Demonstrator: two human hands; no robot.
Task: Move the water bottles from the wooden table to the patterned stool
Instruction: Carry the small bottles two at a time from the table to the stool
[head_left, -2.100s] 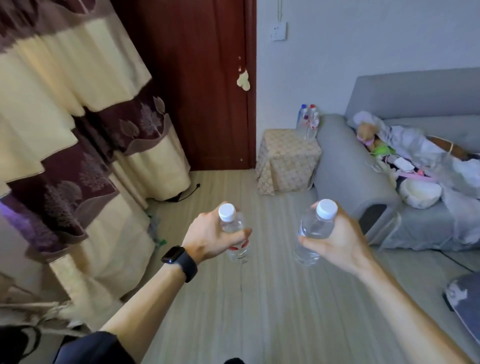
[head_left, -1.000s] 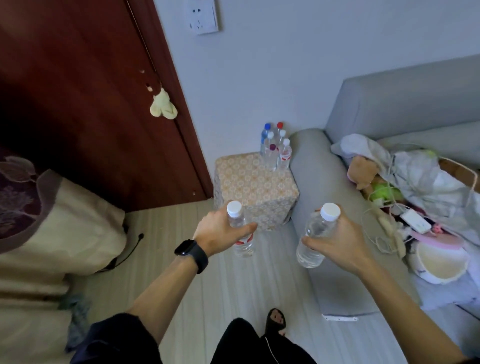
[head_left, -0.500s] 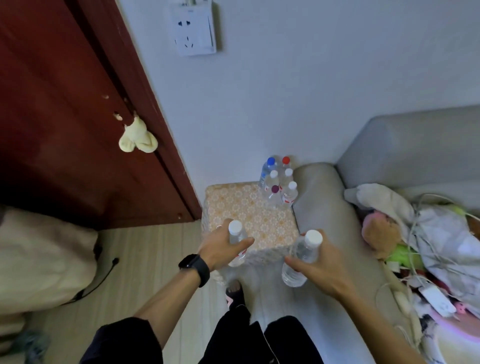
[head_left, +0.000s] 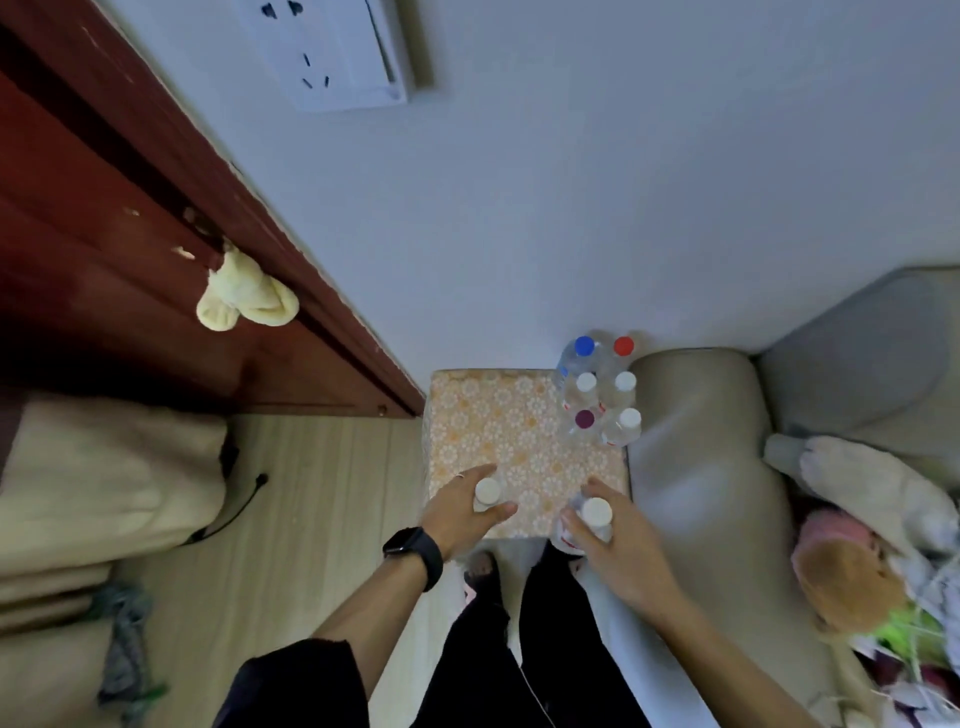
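Note:
I look straight down on the patterned stool (head_left: 511, 431), orange with white flowers. My left hand (head_left: 460, 514) grips a clear bottle with a white cap (head_left: 487, 490) over the stool's near left edge. My right hand (head_left: 615, 543) grips a second white-capped bottle (head_left: 596, 512) with a red label at the near right corner. Several bottles (head_left: 602, 395) with blue, red, white and purple caps stand clustered on the stool's far right corner. The wooden table is out of view.
A grey sofa arm (head_left: 696, 467) presses against the stool's right side, with a plush toy (head_left: 852, 577) and clutter on the seat. A dark red door (head_left: 130, 249) and cream curtain (head_left: 93, 483) lie left. The white wall (head_left: 571, 208) is right behind the stool.
I have walked up to the stool and now look down on it. Both hands, each still holding its bottle, have come over the stool's near edge.

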